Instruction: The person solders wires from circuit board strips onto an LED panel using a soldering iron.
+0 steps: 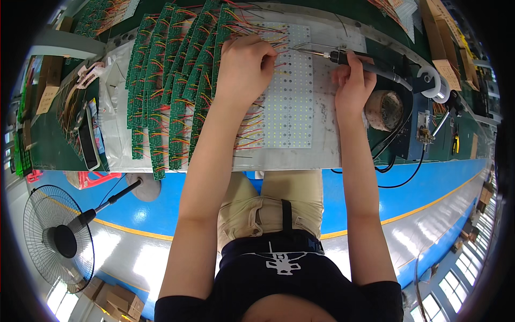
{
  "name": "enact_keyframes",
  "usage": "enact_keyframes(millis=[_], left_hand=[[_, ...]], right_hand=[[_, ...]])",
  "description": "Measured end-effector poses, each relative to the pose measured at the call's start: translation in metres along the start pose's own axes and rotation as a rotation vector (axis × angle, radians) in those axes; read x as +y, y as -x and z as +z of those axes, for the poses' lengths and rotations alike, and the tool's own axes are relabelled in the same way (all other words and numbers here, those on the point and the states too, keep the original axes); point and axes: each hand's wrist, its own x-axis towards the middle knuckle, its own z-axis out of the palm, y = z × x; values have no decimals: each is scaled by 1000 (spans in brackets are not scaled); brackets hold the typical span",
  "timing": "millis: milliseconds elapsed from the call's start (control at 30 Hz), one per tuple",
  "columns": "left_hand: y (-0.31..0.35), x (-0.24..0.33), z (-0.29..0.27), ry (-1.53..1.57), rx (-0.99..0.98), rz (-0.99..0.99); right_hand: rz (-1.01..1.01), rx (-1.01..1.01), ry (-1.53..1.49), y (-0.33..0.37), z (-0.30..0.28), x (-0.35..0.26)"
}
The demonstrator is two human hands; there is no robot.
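Evidently, I'm at a soldering step: iron in one hand, wire ends by the other, white panel between.
My right hand (354, 80) grips the soldering iron (339, 57), its tip over the upper part of the white panel (298, 110); whether it touches, I can't tell. My left hand (242, 72) curls its fingers together at the panel's left side, beside the thin wires (248, 132) from the green circuit boards (176, 126); I can't tell if a wire is pinched there. As I judge it, the next move calls for a wire end held steady on its pad while the tip meets it.
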Motion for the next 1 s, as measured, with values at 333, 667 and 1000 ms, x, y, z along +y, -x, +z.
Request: enact_keyframes(millis=[333,667,1000], left_hand=[[-2,0,-3,5,5,14],[-3,26,-68,-188,39,-77],[19,25,-106,-456,-195,-156]], right_hand=[[16,0,-45,-3,0,0],[48,60,-82,-1,0,-1],[36,35,-78,-3,1,-2]])
